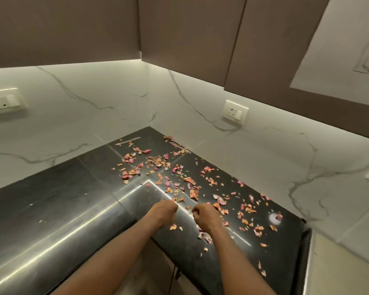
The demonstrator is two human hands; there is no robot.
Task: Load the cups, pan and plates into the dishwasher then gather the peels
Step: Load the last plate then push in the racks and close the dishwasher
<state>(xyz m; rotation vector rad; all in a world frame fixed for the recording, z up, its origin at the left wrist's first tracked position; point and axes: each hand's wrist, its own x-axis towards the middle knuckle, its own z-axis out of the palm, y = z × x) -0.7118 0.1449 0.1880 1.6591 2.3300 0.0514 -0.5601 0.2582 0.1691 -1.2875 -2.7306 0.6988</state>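
- Peels (193,193), thin pink and orange onion skins, lie scattered over a black polished table (58,209) that bends around a corner.
- Most of them spread from the 12 o'clock corner of the table down toward 4 o'clock, thickest near the middle.
- A few loose bits lie close to the front edge at 5 o'clock, well apart from the main scatter.
- Left hand (165,210) sits at about 6 o'clock, knuckles up, fingers curled under; whether it holds any peel cannot be told.
- Right hand (205,216) is just beside it at 5 o'clock, fingers also curled, fingertips bunched as if pinching; what lies between them is too small to tell.
- Both bare forearms reach in from the bottom edge, and the two hands are near each other but apart.
- Small peel pieces lie on the table directly between and below the two hands.
- A pale round smudge (275,218) marks the table at 3 o'clock, among the peels.
- White marble-look wall (115,99) with grey veins rises behind the table.
- One wall socket (3,101) sits at 9 o'clock, and a second socket (235,112) at 1 o'clock.
- Brown cabinets (190,30) hang overhead at 12 o'clock, with a light strip glowing beneath them.
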